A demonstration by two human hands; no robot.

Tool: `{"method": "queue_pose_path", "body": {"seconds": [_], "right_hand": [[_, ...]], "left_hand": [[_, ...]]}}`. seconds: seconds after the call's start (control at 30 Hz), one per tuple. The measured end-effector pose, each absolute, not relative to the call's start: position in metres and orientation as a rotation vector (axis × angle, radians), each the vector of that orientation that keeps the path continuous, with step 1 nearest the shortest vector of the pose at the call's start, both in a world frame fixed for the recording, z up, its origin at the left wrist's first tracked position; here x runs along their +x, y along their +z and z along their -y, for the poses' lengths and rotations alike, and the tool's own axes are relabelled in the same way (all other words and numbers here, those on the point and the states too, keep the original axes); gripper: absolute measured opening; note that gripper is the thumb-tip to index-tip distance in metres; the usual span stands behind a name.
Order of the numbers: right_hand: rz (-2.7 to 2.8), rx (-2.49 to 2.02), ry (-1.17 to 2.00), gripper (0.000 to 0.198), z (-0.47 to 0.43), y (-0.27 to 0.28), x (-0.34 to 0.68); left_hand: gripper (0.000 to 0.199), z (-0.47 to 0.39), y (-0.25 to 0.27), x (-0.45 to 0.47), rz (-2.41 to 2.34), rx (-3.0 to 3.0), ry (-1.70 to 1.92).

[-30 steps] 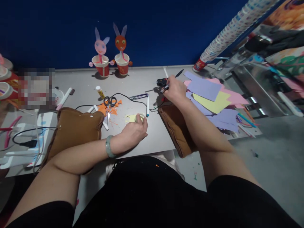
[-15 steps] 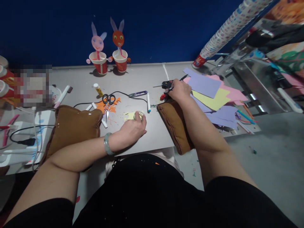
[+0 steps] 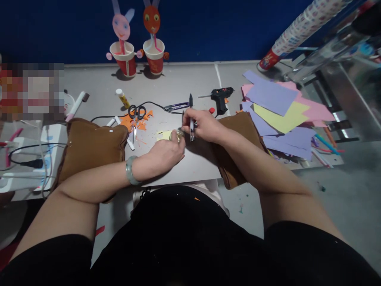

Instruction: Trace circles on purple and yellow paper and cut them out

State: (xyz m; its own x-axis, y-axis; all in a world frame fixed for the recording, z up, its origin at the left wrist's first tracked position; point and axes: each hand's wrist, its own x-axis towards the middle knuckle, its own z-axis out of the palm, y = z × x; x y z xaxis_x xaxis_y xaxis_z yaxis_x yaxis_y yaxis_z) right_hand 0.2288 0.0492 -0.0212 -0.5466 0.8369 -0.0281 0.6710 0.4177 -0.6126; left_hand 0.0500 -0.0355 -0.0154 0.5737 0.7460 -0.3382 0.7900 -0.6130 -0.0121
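Note:
My left hand (image 3: 166, 153) is closed around a small round pale object (image 3: 176, 136) whose kind I cannot make out, over a piece of yellow paper (image 3: 164, 136) on the table. In my right hand (image 3: 204, 125) is a pen (image 3: 191, 119) with a black end pointing away from me, pinched between thumb and fingers. Its lower end is close to the left fingertips, apart from the round object. Black-handled scissors (image 3: 137, 113) lie on orange paper scraps (image 3: 145, 124) to the left. Behind the right hand lie thread snips (image 3: 177, 106).
A black glue gun (image 3: 222, 99) lies beyond my right hand, with colored paper sheets (image 3: 272, 95) to its right. Brown cushions (image 3: 95, 143) sit under both forearms. Two cup rabbits (image 3: 125, 59) stand at the back. A glue stick (image 3: 122, 98) and power strip (image 3: 53, 151) are left.
My right hand has moved left from beside the glue gun to the left hand, carrying the pen. The glue gun is now uncovered. The left hand keeps its hold; the view has shifted slightly.

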Motion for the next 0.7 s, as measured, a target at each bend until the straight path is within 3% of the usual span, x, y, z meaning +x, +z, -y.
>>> {"method": "queue_pose_path", "body": {"seconds": [0.23,0.47,0.7], "right_hand": [[2.531,-1.284,0.719,0.013,-0.057,-0.038,0.234],[2.501,-0.994,0.843,0.02,-0.059,-0.046,0.246],[2.523,-0.789,0.887,0.025,-0.054,-0.05,0.246]], "left_hand": [[0.054,0.034,0.002,0.049,-1.318,2.566,-0.518],[0.045,0.027,-0.003,0.036,-1.29,2.577,-0.407],[0.054,0.026,-0.006,0.031,-1.28,2.53,-0.483]]}}
